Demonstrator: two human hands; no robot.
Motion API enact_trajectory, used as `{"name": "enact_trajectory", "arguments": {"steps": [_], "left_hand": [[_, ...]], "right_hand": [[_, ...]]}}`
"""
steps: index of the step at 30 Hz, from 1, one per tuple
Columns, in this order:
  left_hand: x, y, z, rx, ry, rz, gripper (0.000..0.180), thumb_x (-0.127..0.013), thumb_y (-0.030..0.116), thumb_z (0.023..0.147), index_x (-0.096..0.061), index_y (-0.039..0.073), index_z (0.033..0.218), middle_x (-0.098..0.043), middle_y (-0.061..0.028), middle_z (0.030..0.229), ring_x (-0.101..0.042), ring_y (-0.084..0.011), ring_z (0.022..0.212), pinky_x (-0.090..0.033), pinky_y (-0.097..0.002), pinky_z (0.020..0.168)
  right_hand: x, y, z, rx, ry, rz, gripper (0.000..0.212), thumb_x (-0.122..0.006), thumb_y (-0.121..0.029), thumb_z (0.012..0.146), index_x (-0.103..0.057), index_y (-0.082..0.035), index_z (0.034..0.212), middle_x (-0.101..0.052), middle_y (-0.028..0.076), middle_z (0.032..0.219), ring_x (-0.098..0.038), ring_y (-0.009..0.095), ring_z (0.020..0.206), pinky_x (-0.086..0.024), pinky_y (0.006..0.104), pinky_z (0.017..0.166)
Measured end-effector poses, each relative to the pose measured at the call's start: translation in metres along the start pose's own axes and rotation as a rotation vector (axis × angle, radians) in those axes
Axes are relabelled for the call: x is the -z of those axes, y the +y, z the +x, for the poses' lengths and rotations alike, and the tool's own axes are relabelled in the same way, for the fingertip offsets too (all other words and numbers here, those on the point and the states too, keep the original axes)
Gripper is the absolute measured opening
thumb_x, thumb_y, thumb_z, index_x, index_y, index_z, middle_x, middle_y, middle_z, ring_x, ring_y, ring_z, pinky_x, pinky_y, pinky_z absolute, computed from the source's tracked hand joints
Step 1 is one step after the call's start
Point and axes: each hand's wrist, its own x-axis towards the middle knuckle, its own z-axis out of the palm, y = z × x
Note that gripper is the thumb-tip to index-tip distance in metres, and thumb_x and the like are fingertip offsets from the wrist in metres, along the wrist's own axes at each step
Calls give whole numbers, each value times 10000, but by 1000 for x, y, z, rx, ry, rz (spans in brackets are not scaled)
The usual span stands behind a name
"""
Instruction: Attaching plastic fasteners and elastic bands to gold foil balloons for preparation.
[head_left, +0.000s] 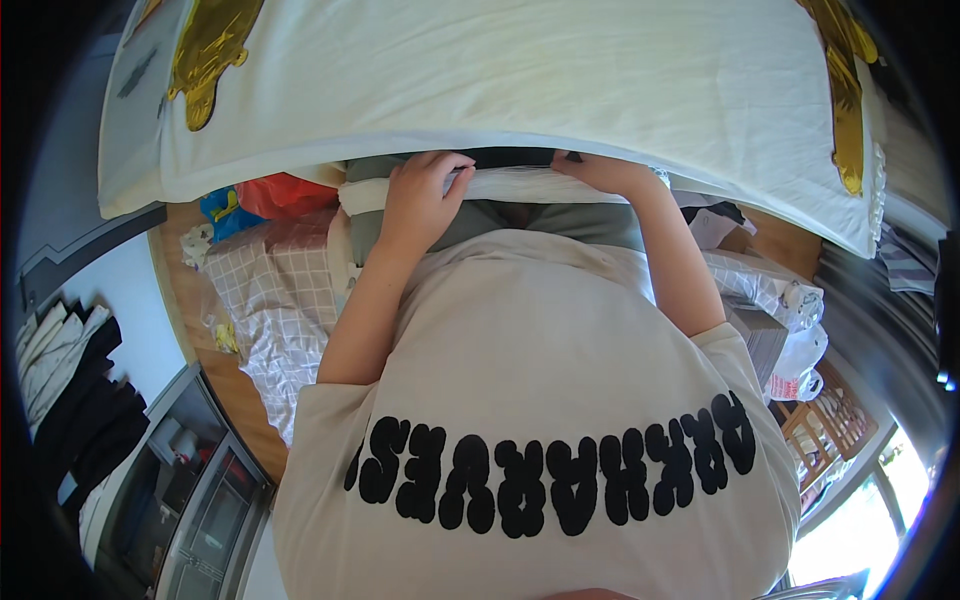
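A white strip of folded cloth or film (515, 186) lies across my lap, over grey-green trousers (590, 222). At its left part, my left hand (428, 195) is closed, with thumb and forefinger curled at the strip's upper edge. My right hand (600, 173) is closed at the strip's right part, its fingertips bent over the same edge. Between the hands something black (515, 157) shows just under the table's border; I cannot make out what it is. The tips of some fingers are hidden.
A table with a white cloth (480, 75) overhangs my lap, gold foil pieces (213, 60) on it. On the left stand a checked cover (275, 270) and a red bag (288, 194); on the right, a cardboard box (757, 335) and plastic bags (800, 365).
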Motion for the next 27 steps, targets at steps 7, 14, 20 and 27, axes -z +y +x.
{"name": "enact_trajectory", "arguments": {"steps": [7,14,20,27], "left_hand": [[-10,11,5,-31,9,-69,175,-642,240,843,-661,108,955,-655,-51,923,-607,-258,870,-434,-380,756],[-6,51,10,-219,-80,22,207,-655,272,837,-637,88,931,-633,-59,847,-605,-267,831,-439,-376,766],[69,116,-16,-83,-511,-258,198,-633,227,836,-592,66,945,-602,-77,792,-587,-334,813,-465,-393,696],[64,136,-11,-655,-740,-820,267,-670,238,801,-580,38,954,-588,-117,900,-594,-313,799,-479,-363,682]], "right_hand": [[-14,4,-20,116,447,115,280,-649,-270,861,-625,-56,1041,-656,88,980,-588,249,907,-451,343,809],[24,-39,-75,197,272,551,127,-575,-107,897,-612,-26,988,-636,56,890,-558,128,788,-434,287,682],[55,-83,-131,520,137,326,71,-606,-82,858,-571,-21,865,-572,70,775,-545,241,709,-421,342,624],[64,-136,-172,976,183,540,111,-697,-118,821,-597,-71,824,-534,29,712,-573,231,699,-423,336,597]]}}
